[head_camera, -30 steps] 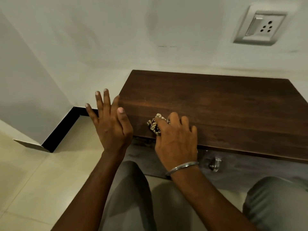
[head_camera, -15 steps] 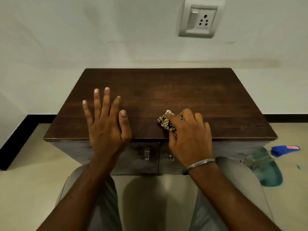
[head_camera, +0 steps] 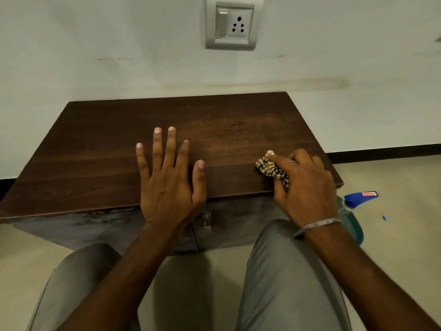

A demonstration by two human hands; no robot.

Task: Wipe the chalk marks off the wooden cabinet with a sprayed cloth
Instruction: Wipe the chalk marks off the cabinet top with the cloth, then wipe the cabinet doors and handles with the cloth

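I see wooden cabinet point(head_camera: 167, 144) against far wall, top dark, no chalk marks I can make out. Left hand point(head_camera: 168, 185) flat, fingers splayed, holding nothing, likely bracing. Right hand point(head_camera: 304, 189) curled around bunched cloth point(head_camera: 268, 164), pressed near right front edge for wiping. Spray bottle point(head_camera: 353, 211) on floor, right.

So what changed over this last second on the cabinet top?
The right hand, gripping the cloth, slid rightward along the front edge of the cabinet, from near the middle toward the right corner. The left hand stayed flat and open on the top. The spray bottle stays on the floor. The camera also panned right.
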